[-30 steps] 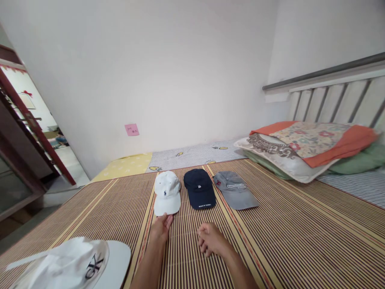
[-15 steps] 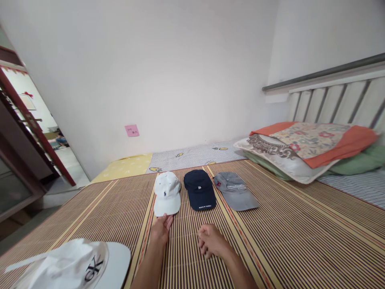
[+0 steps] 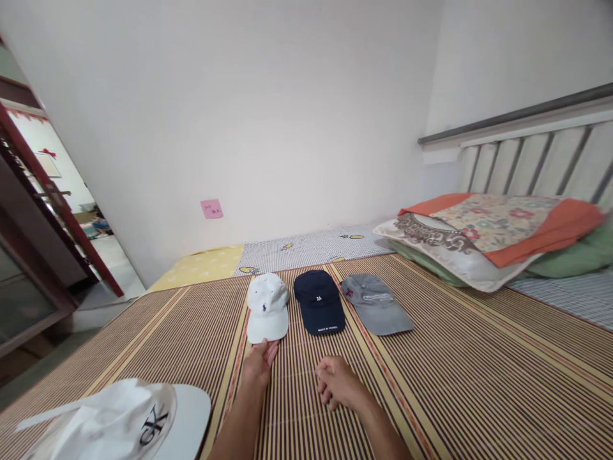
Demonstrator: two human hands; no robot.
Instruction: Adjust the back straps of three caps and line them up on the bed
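Three baseball caps lie in a row on the striped mat (image 3: 297, 421), their brims toward me. On the left is a white cap (image 3: 268, 297) with a small dark logo. A navy cap (image 3: 318, 300) sits in the middle, and a grey cap (image 3: 376, 303) lies to the right with its brim angled rightward. My left hand (image 3: 260, 361) is at the front edge of the white cap's brim, thumb and fingers closed on it. Below the navy cap, my right hand (image 3: 334, 381) rests above the mat with its fingers curled and nothing visible in them.
A larger white cap with a black monogram (image 3: 153, 425) lies at the near left. Pillows (image 3: 498, 233) are piled at the far right by a slatted headboard (image 3: 541, 160). Behind the bed is a white wall with a pink note (image 3: 211, 209); a doorway (image 3: 110, 255) opens at left.
The view has shifted very slightly. Both hands and all the caps keep nearly the same places, my left hand still at the white cap's brim.
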